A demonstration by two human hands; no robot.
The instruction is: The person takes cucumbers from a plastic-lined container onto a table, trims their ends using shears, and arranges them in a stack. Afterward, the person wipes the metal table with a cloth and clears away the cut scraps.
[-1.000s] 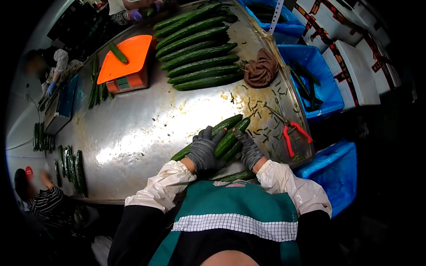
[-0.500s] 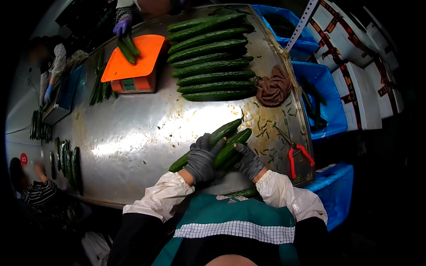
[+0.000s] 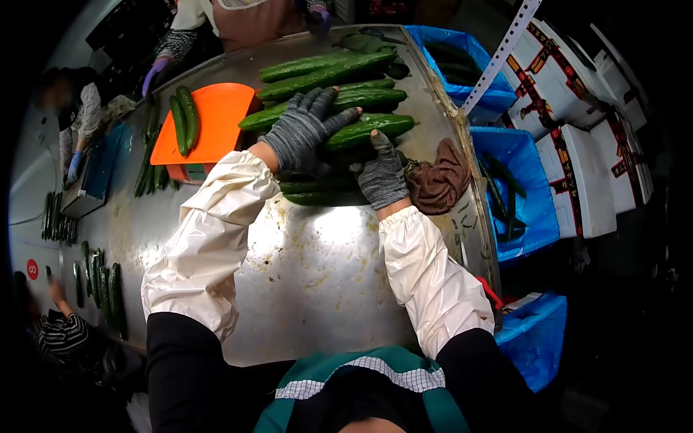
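Observation:
My left hand [image 3: 297, 137], in a grey glove, lies over cucumbers in the row on the metal table, its fingers spread across them. My right hand [image 3: 382, 175], gloved too, presses against the right part of the same bunch with its thumb up. Between my hands is a cucumber [image 3: 375, 130]; others under my palms are partly hidden. More long cucumbers [image 3: 325, 76] lie behind, roughly side by side. A crumpled brown cloth [image 3: 437, 182] is just right of my right hand.
An orange scale [image 3: 216, 119] holds two cucumbers [image 3: 185, 119]. Blue-lined bins [image 3: 538, 195] and white boxes [image 3: 588, 180] stand right. Red handles [image 3: 491, 292] show beside my right sleeve. A co-worker's purple-gloved hand [image 3: 154, 74] is near the scale; other people are at left.
Both my hands have moved forward from the near edge with the cucumbers, onto the row. The co-worker's purple-gloved hand has left the scale, where two cucumbers now lie.

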